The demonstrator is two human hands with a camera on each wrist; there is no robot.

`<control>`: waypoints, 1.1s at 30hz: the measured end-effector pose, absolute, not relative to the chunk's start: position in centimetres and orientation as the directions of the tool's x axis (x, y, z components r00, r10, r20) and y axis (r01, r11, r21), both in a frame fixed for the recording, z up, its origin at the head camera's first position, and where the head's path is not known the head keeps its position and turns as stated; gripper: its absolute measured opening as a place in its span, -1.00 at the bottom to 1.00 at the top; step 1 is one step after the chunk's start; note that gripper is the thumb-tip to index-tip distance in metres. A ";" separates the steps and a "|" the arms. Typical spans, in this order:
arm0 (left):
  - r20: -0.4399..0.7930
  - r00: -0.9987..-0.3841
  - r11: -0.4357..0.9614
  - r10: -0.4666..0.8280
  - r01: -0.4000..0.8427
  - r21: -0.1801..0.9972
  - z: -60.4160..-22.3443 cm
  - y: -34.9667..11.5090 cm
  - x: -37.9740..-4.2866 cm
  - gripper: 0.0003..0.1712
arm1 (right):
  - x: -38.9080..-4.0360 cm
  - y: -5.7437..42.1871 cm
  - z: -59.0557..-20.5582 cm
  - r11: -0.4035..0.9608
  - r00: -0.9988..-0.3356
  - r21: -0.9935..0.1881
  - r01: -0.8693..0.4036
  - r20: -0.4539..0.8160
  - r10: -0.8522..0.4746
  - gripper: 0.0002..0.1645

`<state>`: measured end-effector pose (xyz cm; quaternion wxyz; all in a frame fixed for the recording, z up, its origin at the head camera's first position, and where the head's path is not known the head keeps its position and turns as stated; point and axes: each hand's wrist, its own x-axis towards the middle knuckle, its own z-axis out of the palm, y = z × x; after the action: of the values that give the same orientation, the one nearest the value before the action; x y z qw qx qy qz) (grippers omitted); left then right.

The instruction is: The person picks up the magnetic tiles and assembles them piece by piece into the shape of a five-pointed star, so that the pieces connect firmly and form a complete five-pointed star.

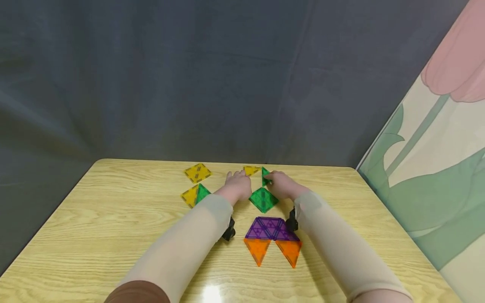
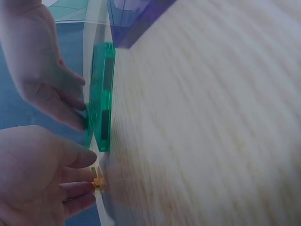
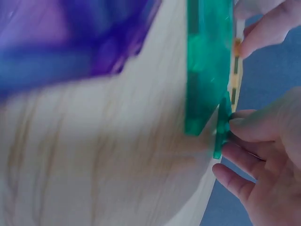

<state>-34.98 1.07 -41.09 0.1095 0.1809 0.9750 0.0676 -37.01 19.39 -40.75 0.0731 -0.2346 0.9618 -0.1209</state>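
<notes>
Near the far edge of the table my left hand (image 1: pixel 239 185) holds the corner of a yellow triangular magnetic tile (image 1: pixel 251 170) between thumb and fingers. To its right, my right hand (image 1: pixel 282 185) pinches a green triangular magnetic tile (image 1: pixel 264 176) beside the yellow one; the right wrist view shows that tile (image 3: pixel 223 127) between thumb and fingertips. Just nearer to me lies a green diamond (image 1: pixel 263 200) of tiles. In the left wrist view it appears edge-on, a green strip (image 2: pixel 102 96) beside both hands.
A purple trapezoid (image 1: pixel 270 228) of tiles lies closer to me, with two orange triangles (image 1: pixel 258 250) pointing down from it. On the left are a yellow diamond (image 1: pixel 198 173) and a yellow-and-green pair (image 1: pixel 189 196). Behind the wooden table (image 1: pixel 113 227) hangs a dark curtain (image 1: pixel 189 84).
</notes>
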 end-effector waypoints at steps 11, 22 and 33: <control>-0.197 -0.890 0.894 0.412 0.354 0.273 -40.8 1.4 -34.8 -0.44 | -36.7 18.3 -40.2 0.870 -0.881 -0.308 -0.386 -0.157 -0.446 -0.51; -0.193 -0.858 0.865 0.477 0.418 0.279 -40.2 1.6 -34.0 -0.46 | -36.6 18.6 -40.5 0.887 -0.903 -0.323 -0.331 -0.163 -0.397 -0.46; -0.024 -0.884 0.845 0.467 0.438 0.306 -36.8 -0.2 -30.7 -0.37 | -33.7 20.1 -36.6 0.764 -0.903 -0.514 -0.389 0.049 -0.427 -0.26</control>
<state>-30.70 -0.21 -36.82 0.0490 0.2361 0.9592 0.1475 -33.74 20.07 -36.56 0.0356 -0.2176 0.9386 -0.2655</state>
